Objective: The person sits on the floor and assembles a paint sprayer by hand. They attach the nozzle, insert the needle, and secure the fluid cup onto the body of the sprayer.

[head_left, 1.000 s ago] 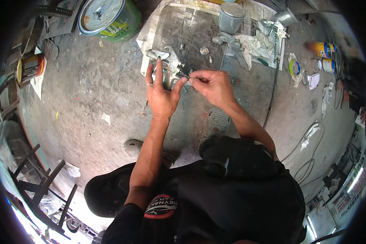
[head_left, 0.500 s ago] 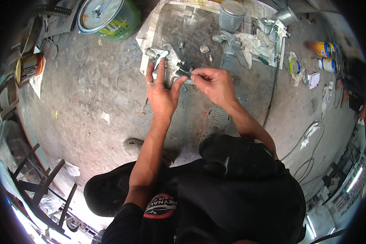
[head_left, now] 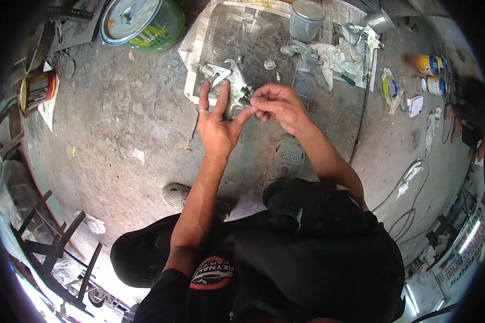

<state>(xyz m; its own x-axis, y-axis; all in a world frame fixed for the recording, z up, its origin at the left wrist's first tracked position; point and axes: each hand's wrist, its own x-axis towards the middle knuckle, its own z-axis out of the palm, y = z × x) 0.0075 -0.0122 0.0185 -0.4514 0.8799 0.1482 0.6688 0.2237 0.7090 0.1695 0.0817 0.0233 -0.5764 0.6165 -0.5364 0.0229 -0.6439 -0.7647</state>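
Observation:
A silver spray gun (head_left: 235, 81) lies on newspaper in front of me, its trigger side to the left. My left hand (head_left: 217, 124) holds it, two fingers stretched along the trigger side and the thumb reaching right. At the dark fittings on the gun's right end, my right hand (head_left: 277, 107) pinches with thumb and forefinger, touching my left thumb tip. Whatever lies in that pinch is hidden. Beyond the hands are a round metal ring (head_left: 270, 64), a small nozzle-like part (head_left: 278, 77) and a small metal fitting (head_left: 240, 58).
The newspaper (head_left: 196, 59) also bears a second spray gun (head_left: 307, 54), a metal cup (head_left: 306, 24) and a crumpled rag (head_left: 342, 58). A large green paint bucket (head_left: 161, 29) stands far left. Cans (head_left: 434, 86) and a hose (head_left: 361, 118) lie right. My shoe (head_left: 286, 156) is just below the hands.
My left hand has shifted slightly right and nearer to me, its fingers moving down along the gun. My right hand has moved slightly left, its fingers more curled at the gun's end.

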